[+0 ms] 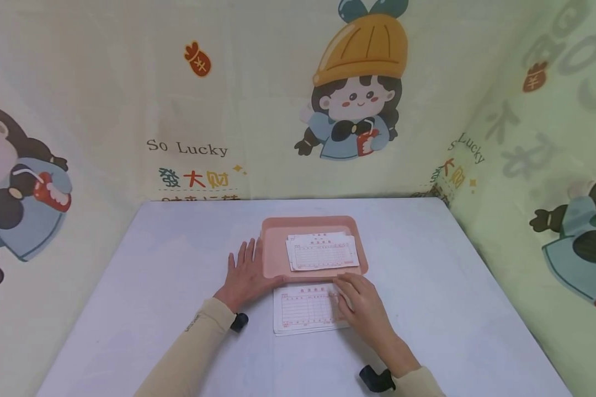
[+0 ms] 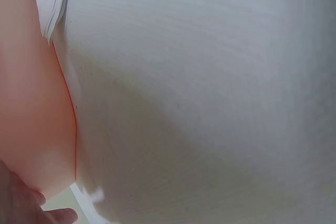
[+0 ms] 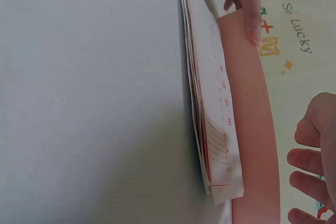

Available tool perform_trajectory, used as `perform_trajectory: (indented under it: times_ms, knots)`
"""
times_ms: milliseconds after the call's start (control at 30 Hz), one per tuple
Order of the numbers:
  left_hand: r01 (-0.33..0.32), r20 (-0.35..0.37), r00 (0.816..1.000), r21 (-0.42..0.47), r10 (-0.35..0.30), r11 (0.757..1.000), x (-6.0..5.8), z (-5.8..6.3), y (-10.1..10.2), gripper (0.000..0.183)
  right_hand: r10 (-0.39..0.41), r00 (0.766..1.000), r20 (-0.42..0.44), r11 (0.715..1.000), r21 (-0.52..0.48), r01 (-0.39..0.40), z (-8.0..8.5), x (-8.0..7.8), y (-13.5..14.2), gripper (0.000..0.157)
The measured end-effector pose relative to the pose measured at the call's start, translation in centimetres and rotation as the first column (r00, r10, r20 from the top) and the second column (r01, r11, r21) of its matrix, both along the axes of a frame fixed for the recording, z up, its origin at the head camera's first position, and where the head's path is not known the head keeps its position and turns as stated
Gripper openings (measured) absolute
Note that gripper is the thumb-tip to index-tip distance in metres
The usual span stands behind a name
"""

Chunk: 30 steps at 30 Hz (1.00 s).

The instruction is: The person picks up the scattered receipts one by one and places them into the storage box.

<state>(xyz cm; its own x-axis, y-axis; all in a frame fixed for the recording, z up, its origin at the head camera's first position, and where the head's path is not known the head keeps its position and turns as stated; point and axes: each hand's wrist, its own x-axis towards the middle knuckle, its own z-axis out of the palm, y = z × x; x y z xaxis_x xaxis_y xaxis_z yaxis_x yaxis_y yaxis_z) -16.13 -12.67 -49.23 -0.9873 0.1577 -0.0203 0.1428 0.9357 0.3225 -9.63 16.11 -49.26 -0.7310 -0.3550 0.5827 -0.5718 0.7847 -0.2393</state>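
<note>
A pink tray [image 1: 278,223] lies on the table, with several printed paper slips [image 1: 325,256] inside it. Just in front sits a second stack of printed slips [image 1: 305,309], its layered edges fanned slightly in the right wrist view. My left hand [image 1: 248,270] is spread at the tray's left side, fingers straight, its thumb [image 3: 253,27] touching the front wall. My right hand [image 1: 362,303] hovers at the tray's front right corner, over the right end of the front stack. In the right wrist view its fingers [image 3: 307,161] are loosely bent and separated, with nothing between them.
A white table [image 1: 179,342] carries everything. Black wrist devices [image 1: 377,379] are strapped to both forearms. Behind the table and along its sides hangs a cream cloth [image 1: 258,110] printed with cartoon figures and lettering.
</note>
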Motion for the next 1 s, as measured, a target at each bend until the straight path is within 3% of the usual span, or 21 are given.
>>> perform_trajectory:
  times_ms: [300,633,1000]
  knots:
    - [-0.010,0.014,1.000,0.005,0.010,1.000,0.0,-0.1,0.0,0.123,-0.007,0.998,0.060,1.000,-0.009,0.008,-0.3,1.0,-0.1,0.041]
    - [-0.008,0.012,1.000,0.009,0.008,1.000,0.1,0.1,0.1,0.123,0.033,0.998,0.049,0.999,-0.033,-0.031,-1.0,2.0,0.0,0.040]
    - [-0.004,0.002,1.000,-0.006,0.004,1.000,0.1,0.1,0.1,0.123,0.054,0.987,0.153,0.999,0.000,-0.055,-1.3,2.9,0.1,0.046]
